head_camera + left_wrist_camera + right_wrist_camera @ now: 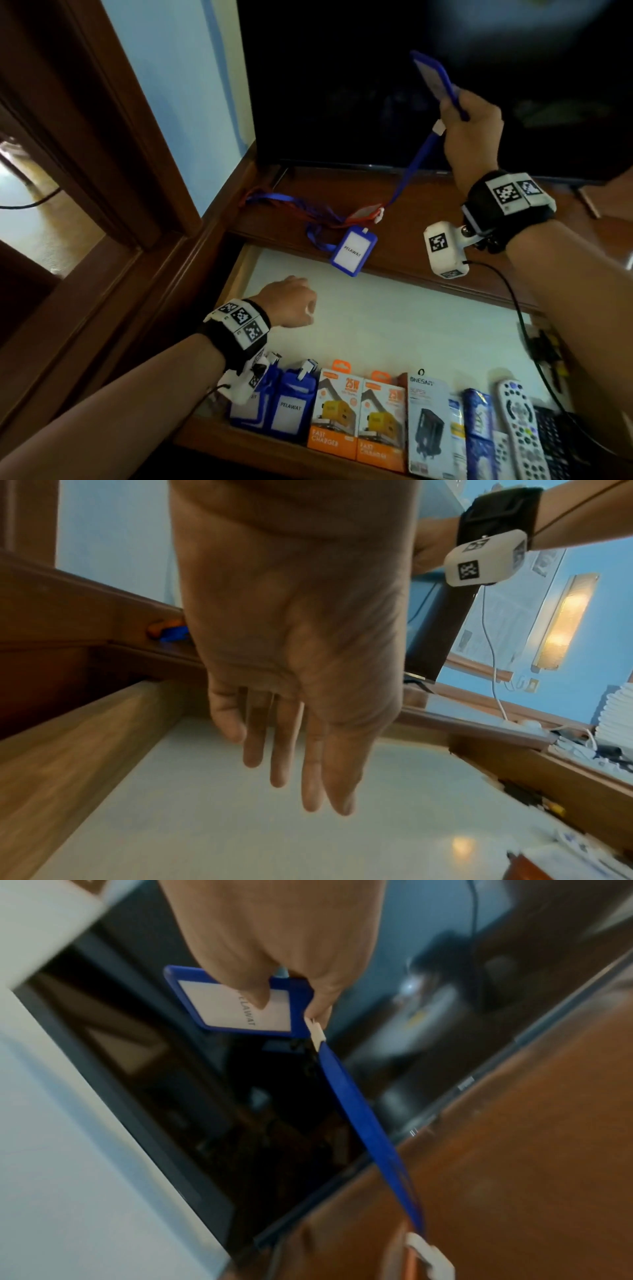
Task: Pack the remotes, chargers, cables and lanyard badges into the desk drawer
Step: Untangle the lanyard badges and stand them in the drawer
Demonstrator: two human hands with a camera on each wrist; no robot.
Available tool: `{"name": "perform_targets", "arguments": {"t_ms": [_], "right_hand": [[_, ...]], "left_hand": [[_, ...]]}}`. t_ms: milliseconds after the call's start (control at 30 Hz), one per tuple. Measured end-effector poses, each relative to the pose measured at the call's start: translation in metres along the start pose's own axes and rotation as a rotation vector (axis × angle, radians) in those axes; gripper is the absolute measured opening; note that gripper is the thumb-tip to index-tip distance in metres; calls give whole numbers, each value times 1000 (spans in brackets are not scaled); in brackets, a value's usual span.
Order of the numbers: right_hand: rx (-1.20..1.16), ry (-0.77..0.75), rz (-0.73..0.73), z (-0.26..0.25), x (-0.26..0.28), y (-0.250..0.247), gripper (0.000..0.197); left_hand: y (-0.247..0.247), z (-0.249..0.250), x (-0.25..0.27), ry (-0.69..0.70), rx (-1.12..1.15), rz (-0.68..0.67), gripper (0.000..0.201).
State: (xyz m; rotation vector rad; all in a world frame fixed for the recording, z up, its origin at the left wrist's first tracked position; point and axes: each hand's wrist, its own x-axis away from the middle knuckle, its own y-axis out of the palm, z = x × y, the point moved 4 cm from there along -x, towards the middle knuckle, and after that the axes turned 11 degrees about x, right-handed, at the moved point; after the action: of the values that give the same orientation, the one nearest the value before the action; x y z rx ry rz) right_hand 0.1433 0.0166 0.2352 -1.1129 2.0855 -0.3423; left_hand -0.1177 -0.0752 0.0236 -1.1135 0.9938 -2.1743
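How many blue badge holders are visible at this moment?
4. One in the right hand, badge; one on the desk top; two standing in the drawer's front left corner. More may be hidden under the tangled straps.

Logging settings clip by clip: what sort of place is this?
Probably a room in a home or small office: a dark TV stands on a wooden desk by a blue wall, above an open drawer of chargers, remotes and badges.
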Motion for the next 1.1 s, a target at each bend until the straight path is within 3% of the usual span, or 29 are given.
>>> {"name": "perform_targets", "arguments": {"t_ms": [233, 400, 533, 700, 800, 967, 1100], "right_hand": [[-247, -36, 223, -25, -5, -65, 31], [-425, -45, 274, -35, 8, -102, 15], [-609, -2, 283, -40, 19, -127, 17], [-822, 87, 289, -37, 33, -154, 14], [-892, 121, 292, -27, 41, -171, 16], [-982, 164, 332, -6, 48, -200, 26], [-1005, 223, 334, 17, 56, -213, 30]], "left_hand": [[-60, 48, -29, 109, 229, 290, 46], [-104, 90, -42, 182, 395, 482, 63], [-121, 129, -59, 226, 480, 465, 81], [-117, 191, -78, 353, 559, 365, 87], [-111, 220, -83, 371, 551, 337, 78], [-107, 246, -87, 383, 379, 322, 17], [-105, 262, -81, 422, 430, 325, 19]]}}
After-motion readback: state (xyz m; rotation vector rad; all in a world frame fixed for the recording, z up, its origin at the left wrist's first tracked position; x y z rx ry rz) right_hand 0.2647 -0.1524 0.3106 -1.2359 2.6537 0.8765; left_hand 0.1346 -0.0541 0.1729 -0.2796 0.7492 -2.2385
